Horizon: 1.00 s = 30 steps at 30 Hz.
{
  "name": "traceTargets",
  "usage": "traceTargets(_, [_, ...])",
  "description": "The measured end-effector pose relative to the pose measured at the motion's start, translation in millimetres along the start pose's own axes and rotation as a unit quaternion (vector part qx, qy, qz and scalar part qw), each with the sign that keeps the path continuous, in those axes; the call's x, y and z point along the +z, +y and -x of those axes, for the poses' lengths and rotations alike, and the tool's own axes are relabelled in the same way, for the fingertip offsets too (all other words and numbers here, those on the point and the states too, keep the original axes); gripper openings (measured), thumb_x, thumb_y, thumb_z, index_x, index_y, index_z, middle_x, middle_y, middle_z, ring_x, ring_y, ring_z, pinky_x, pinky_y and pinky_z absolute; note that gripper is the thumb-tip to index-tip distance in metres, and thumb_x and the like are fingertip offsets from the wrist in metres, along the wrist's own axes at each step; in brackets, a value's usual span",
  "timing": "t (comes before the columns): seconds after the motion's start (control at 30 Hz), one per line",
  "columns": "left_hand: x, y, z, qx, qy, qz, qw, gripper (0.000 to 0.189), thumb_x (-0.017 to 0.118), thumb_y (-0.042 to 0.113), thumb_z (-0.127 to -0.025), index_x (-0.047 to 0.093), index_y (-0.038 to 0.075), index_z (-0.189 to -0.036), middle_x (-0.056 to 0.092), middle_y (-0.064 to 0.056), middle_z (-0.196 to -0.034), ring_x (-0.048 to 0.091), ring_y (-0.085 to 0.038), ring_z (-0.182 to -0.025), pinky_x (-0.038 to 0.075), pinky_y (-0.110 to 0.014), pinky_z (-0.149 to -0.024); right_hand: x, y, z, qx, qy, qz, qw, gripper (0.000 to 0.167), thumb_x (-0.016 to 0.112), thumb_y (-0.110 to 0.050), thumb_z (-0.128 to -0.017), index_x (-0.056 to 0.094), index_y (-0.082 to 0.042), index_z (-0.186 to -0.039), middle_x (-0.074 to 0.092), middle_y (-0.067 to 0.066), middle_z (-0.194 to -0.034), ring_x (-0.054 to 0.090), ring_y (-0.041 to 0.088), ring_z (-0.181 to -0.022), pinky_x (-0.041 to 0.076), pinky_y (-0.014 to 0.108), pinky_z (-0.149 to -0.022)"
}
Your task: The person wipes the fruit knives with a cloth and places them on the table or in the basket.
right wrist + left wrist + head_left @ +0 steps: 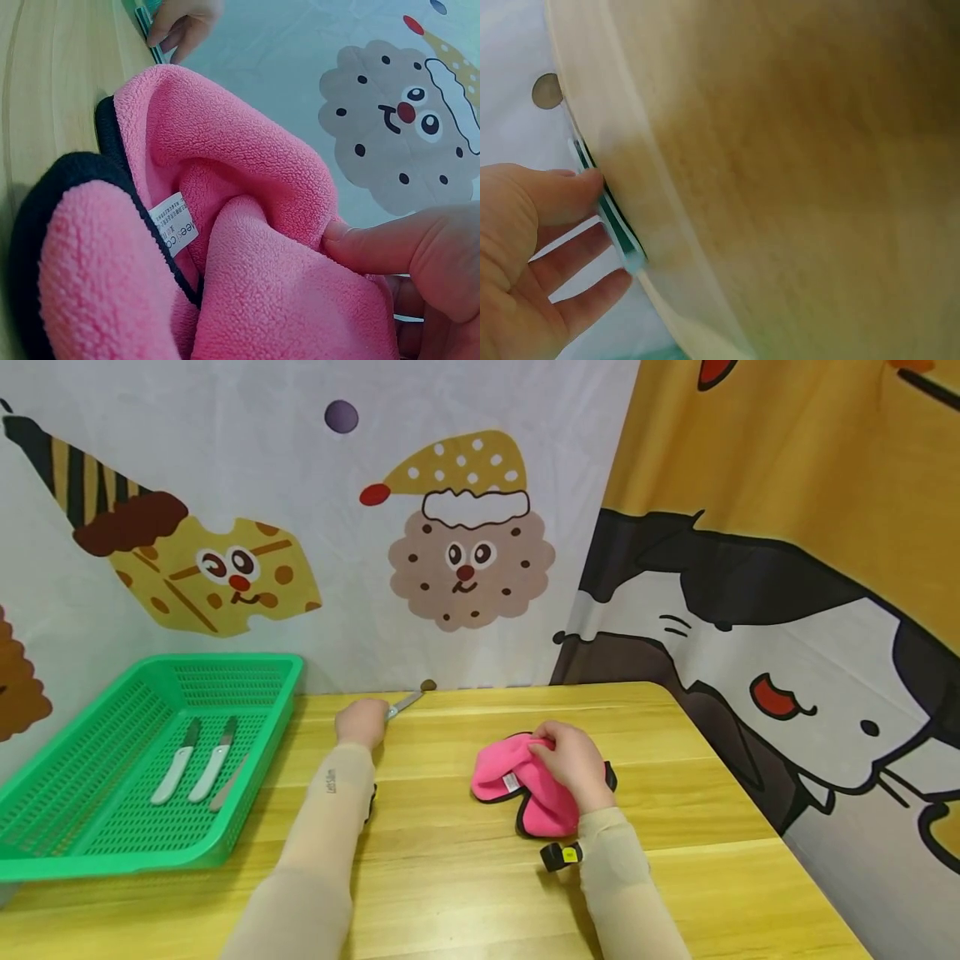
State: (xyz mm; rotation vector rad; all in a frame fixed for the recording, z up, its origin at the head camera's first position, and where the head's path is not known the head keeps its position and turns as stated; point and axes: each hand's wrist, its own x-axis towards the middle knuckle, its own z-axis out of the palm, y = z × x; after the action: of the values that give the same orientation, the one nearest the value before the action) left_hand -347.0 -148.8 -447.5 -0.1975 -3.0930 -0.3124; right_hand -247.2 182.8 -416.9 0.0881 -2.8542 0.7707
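At the table's far edge, my left hand (362,723) pinches a slim, flat, grey strip (408,701) with a pale blue end. In the left wrist view the strip (616,225) looks dark teal, with the thumb on one side and the fingers behind; its exact kind I cannot tell. My right hand (572,762) pinches a raised fold of a pink fleece piece (551,802) with black edging, lying on the table right of centre. A white label (174,223) shows inside its folds in the right wrist view. Some right fingers are hidden behind the fleece.
A green plastic basket (288,710) stands at the left, holding two white-handled knives (177,767) and a third, partly hidden piece. A printed curtain (337,568) hangs right behind the wooden table (435,877). A small black box with a yellow label (561,857) sits by my right wrist.
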Motion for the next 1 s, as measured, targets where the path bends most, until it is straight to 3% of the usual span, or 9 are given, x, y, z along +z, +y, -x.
traceTargets(0.13, [0.6,1.8,1.0,-0.002,0.005,-0.008,1.0000,0.009,0.062,-0.001,-0.089,0.068,0.006,-0.088,0.069,-0.016,-0.097,0.065,-0.036,-0.089,0.055,-0.052,-0.072,0,-2,0.5,0.002,-0.003,0.000,1.0000,0.012,0.076,-0.023,-0.089,0.071,-0.014,-0.096,0.066,0.003,-0.088,0.056,0.022,-0.080,0.048,0.038,-0.074])
traceTargets(0.4, [-0.3,2.6,4.1,0.006,-0.012,-0.011,0.9999,0.008,0.062,-0.003,-0.088,0.069,-0.004,-0.091,0.063,-0.022,-0.091,0.061,-0.040,-0.088,0.054,-0.052,-0.078,-1,-4,1.3,-0.005,0.000,-0.002,1.0000,0.013,0.076,-0.023,-0.089,0.071,-0.013,-0.096,0.066,0.003,-0.088,0.056,0.022,-0.079,0.048,0.038,-0.074])
traceTargets(0.53, [-9.1,3.3,5.1,0.006,-0.020,0.062,0.9978,0.006,0.060,-0.004,-0.086,0.064,-0.007,-0.089,0.063,-0.021,-0.089,0.061,-0.037,-0.084,0.053,-0.052,-0.082,-2,-4,2.5,-0.007,0.002,-0.003,1.0000,0.013,0.076,-0.023,-0.089,0.071,-0.014,-0.097,0.066,0.002,-0.088,0.056,0.022,-0.078,0.048,0.038,-0.073])
traceTargets(0.63, [-18.3,7.5,7.5,0.007,-0.047,0.159,0.9861,0.008,0.060,0.001,-0.088,0.060,-0.006,-0.093,0.059,-0.016,-0.086,0.056,-0.030,-0.077,0.052,-0.046,-0.075,-2,-4,3.2,-0.010,0.008,-0.003,0.9999,0.012,0.076,-0.023,-0.089,0.072,-0.014,-0.097,0.067,0.003,-0.090,0.057,0.022,-0.080,0.049,0.039,-0.074])
traceTargets(0.73, [-27.0,14.9,10.3,0.007,-0.083,0.265,0.9607,0.010,0.056,0.002,-0.094,0.056,-0.005,-0.100,0.054,-0.014,-0.084,0.049,-0.024,-0.068,0.047,-0.038,-0.063,-3,-3,2.6,-0.018,0.021,-0.007,0.9996,0.011,0.075,-0.023,-0.090,0.072,-0.015,-0.096,0.067,0.003,-0.091,0.057,0.022,-0.080,0.049,0.040,-0.074])
traceTargets(0.8, [-31.9,21.1,13.3,0.010,-0.101,0.346,0.9327,0.017,0.050,0.001,-0.098,0.054,-0.007,-0.113,0.056,-0.018,-0.092,0.051,-0.025,-0.073,0.049,-0.038,-0.066,-3,-3,2.5,-0.025,0.031,-0.012,0.9991,0.010,0.075,-0.024,-0.090,0.072,-0.016,-0.094,0.067,0.002,-0.091,0.057,0.022,-0.080,0.048,0.040,-0.073])
traceTargets(0.87, [-35.2,27.2,16.5,0.014,-0.118,0.424,0.8976,0.026,0.043,-0.002,-0.101,0.049,-0.009,-0.125,0.057,-0.025,-0.104,0.055,-0.029,-0.083,0.052,-0.043,-0.074,-4,-3,2.5,-0.034,0.039,-0.018,0.9985,0.009,0.075,-0.024,-0.090,0.072,-0.016,-0.093,0.067,0.001,-0.089,0.056,0.021,-0.078,0.047,0.039,-0.071])
traceTargets(0.93, [-37.4,32.0,20.5,0.027,-0.131,0.492,0.8599,0.037,0.039,-0.003,-0.103,0.040,-0.010,-0.139,0.053,-0.032,-0.120,0.057,-0.028,-0.094,0.050,-0.049,-0.089,-4,-4,3.2,-0.040,0.048,-0.022,0.9978,0.008,0.075,-0.024,-0.090,0.072,-0.017,-0.093,0.066,0.001,-0.088,0.055,0.021,-0.076,0.046,0.038,-0.070])
traceTargets(1.0, [-38.5,35.3,24.6,0.036,-0.144,0.546,0.8247,0.043,0.036,-0.004,-0.104,0.031,-0.011,-0.147,0.048,-0.035,-0.130,0.058,-0.025,-0.099,0.049,-0.048,-0.095,-5,-5,3.7,-0.046,0.057,-0.027,0.9970,0.008,0.075,-0.023,-0.090,0.072,-0.017,-0.093,0.066,0.000,-0.087,0.055,0.020,-0.076,0.046,0.038,-0.070])
